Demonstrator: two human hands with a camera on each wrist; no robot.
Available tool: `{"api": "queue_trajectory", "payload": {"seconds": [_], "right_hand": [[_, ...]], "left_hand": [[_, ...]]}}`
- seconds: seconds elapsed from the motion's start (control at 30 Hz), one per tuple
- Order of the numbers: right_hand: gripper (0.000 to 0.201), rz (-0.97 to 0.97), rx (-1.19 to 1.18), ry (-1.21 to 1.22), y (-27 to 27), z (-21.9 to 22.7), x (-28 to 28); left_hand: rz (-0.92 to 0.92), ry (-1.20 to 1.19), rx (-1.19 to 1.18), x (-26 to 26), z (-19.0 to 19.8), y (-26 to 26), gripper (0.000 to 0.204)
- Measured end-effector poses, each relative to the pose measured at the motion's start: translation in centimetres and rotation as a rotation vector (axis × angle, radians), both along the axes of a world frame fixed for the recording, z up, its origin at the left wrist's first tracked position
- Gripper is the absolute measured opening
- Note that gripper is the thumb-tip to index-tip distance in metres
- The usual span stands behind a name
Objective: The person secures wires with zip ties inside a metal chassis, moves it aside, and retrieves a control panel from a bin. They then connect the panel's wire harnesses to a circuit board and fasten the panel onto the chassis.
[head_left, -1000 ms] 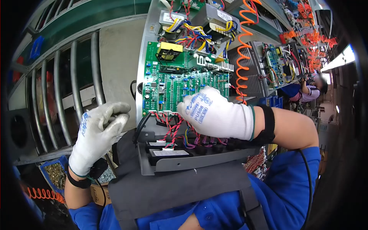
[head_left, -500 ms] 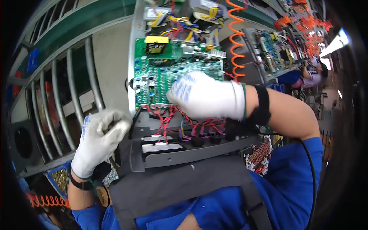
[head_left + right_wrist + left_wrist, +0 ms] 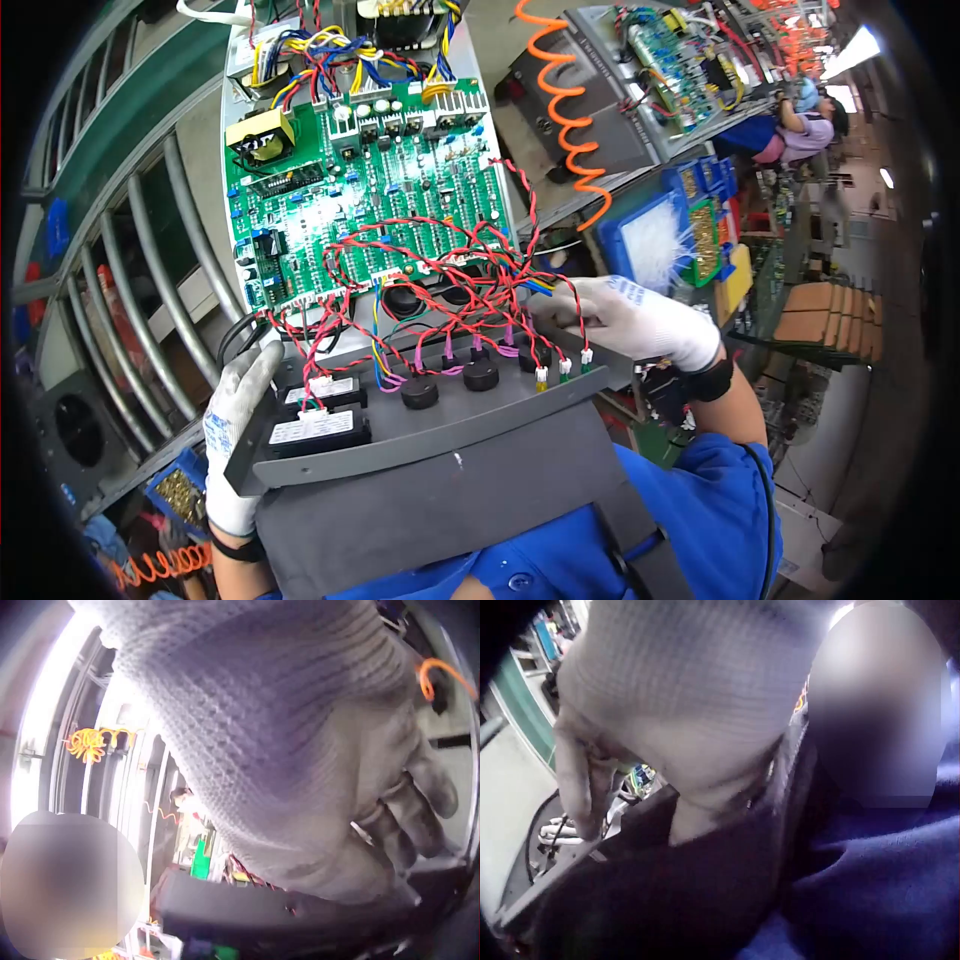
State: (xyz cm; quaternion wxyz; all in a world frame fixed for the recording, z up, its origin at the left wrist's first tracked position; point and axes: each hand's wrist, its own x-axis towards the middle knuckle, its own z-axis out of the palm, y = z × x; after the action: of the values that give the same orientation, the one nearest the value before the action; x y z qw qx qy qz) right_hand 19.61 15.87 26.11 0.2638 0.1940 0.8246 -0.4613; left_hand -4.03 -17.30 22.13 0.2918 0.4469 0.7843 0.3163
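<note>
A grey metal front panel [image 3: 500, 425], fitted with round black knobs and two labelled meter modules [image 3: 318, 428], tilts toward the person's lap. My gloved left hand [image 3: 238, 420] grips its left end; the left wrist view has the fingers [image 3: 577, 780] over its far side. At the right end my gloved right hand [image 3: 640, 320] holds it, with fingers [image 3: 405, 825] curled in the right wrist view. Red twisted wires [image 3: 480, 270] run from the panel to the green circuit board [image 3: 370, 200] in an open metal chassis. Three small connectors [image 3: 564, 370] hang over the panel's right part.
A steel roller conveyor [image 3: 150, 270] lies to the left. An orange coiled hose [image 3: 570, 120] hangs near a second chassis [image 3: 620, 90] at the right. Parts bins [image 3: 705, 240] stand beyond the right hand. Another person [image 3: 805, 125] is at the far right.
My right hand has left the board and moved right to the panel's end. My left hand has come down onto the panel's left end. The wires and panel now show uncovered.
</note>
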Motion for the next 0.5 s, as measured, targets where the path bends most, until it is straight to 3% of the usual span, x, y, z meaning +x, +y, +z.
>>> {"api": "queue_trajectory", "payload": {"seconds": [0.07,0.1,0.17,0.23,0.3,0.4,0.43,0.47,0.5], "right_hand": [[0.032,-0.07,-0.128,0.048,0.0,-1.0,-1.1],[0.029,0.156,-0.033,0.178,1.1,-0.7,-1.6],[0.029,0.148,-0.203,0.256,2.9,-1.1,-1.2],[0.037,-0.127,-0.546,0.192,4.3,-3.2,0.2],[0.045,-0.008,-0.34,0.193,4.5,-3.7,0.6],[0.045,0.463,-0.175,0.313,6.8,0.5,-1.6],[0.042,0.362,-0.094,0.244,7.4,3.7,-2.7],[0.043,0.206,-0.016,0.27,7.0,6.5,-3.9],[0.048,0.221,0.137,0.563,6.8,7.4,-4.4]], "left_hand": [[0.085,0.025,-0.014,0.5,-0.2,0.3,0.033],[0.17,-0.084,-0.012,1.0,-0.5,0.3,0.032],[0.221,-0.077,-0.021,1.3,-2.4,-0.8,0.033],[0.192,0.146,-0.185,2.2,-2.2,-0.9,0.038],[0.298,0.125,-0.028,3.7,-2.4,-0.8,0.041],[0.359,0.064,-0.076,3.9,-2.3,0.0,0.027],[0.412,-0.022,-0.087,4.1,-2.2,0.1,0.023],[0.36,0.036,0.039,4.2,-2.7,-0.2,0.021],[0.303,0.103,0.167,4.0,-3.8,-0.9,0.02]]}}
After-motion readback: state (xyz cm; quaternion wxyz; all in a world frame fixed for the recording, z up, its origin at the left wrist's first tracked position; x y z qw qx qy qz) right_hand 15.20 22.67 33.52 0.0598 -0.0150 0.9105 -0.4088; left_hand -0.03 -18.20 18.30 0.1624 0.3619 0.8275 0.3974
